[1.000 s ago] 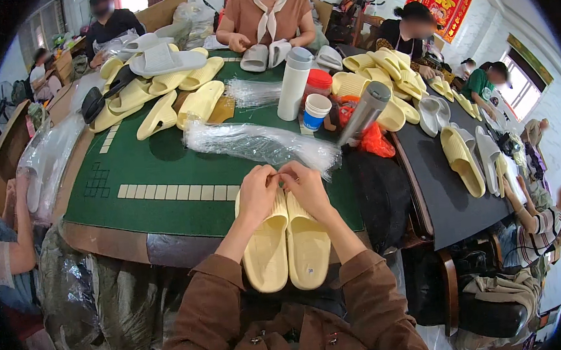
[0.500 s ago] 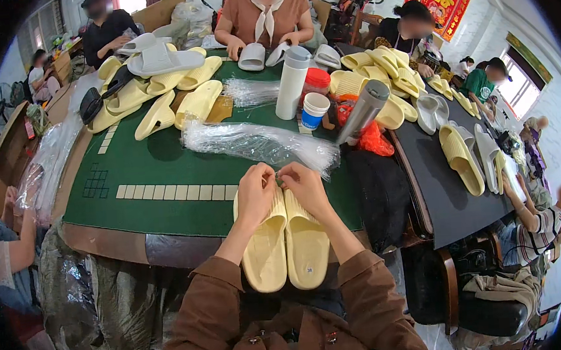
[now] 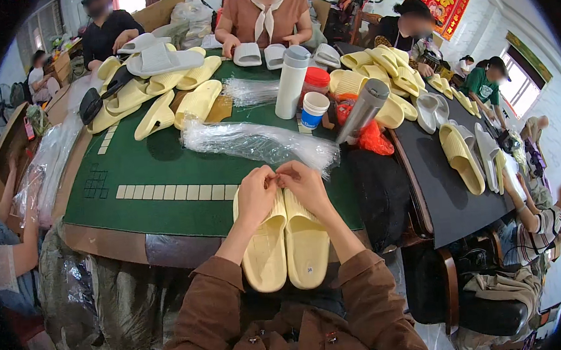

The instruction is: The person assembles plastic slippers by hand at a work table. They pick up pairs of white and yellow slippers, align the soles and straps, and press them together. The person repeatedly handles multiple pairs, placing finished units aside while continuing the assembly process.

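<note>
A pair of pale yellow slide slippers lies side by side in front of me, the left slipper (image 3: 265, 257) touching the right slipper (image 3: 308, 251), heels toward me. Over their ribbed straps, my left hand (image 3: 254, 195) and my right hand (image 3: 304, 189) meet with fingertips pinched together. Whatever the fingers hold is too small or hidden to make out. Just beyond the hands, a clear plastic bundle of thin white strips (image 3: 259, 142) lies on the green table mat (image 3: 160, 219).
Yellow slippers (image 3: 199, 104) and grey slippers (image 3: 165, 58) are piled at the far left. Upright stand a white bottle (image 3: 291, 83), a grey tumbler (image 3: 364, 110) and a white-and-blue cup (image 3: 315, 109). More slippers lie on the black table (image 3: 447, 183) at right. Several co-workers sit around.
My fingertips have drawn closer together above the straps; the slippers stay put. Across the table, a co-worker's hands and the grey slippers by them have shifted slightly.
</note>
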`<state>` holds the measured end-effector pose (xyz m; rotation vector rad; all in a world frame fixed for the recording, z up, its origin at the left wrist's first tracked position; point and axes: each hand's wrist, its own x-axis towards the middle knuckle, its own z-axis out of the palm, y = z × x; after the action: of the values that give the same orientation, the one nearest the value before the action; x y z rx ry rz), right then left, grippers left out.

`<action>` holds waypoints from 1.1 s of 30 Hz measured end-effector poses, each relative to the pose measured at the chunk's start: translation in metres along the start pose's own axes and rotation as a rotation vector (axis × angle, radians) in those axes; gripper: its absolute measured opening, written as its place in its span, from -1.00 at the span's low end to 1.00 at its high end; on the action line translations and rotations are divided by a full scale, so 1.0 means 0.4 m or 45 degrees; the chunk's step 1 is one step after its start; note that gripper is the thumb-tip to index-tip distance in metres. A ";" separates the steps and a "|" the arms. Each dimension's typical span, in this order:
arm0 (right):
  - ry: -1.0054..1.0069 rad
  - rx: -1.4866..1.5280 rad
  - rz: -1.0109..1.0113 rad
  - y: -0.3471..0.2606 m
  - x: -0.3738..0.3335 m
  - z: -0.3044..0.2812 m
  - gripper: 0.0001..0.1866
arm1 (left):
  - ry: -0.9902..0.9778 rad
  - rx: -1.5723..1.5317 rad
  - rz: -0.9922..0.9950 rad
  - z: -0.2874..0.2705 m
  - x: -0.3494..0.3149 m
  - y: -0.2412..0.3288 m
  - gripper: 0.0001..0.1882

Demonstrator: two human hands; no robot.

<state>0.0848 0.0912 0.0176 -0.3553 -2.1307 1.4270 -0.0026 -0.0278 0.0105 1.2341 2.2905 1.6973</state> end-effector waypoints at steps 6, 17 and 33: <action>-0.015 -0.136 -0.073 -0.026 -0.005 0.003 -0.86 | 0.006 0.054 0.025 0.001 -0.001 -0.007 -0.93; 0.092 -0.120 -0.044 -0.015 -0.006 0.011 -0.87 | 0.014 0.022 0.023 0.006 -0.003 0.005 -0.91; 0.076 -0.114 -0.052 -0.010 -0.007 0.010 -0.82 | 0.131 -0.029 0.036 0.011 -0.001 -0.008 -0.93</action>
<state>0.0851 0.0853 0.0194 -0.3811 -2.1458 1.2848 -0.0021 -0.0247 0.0060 1.2081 2.3132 1.8325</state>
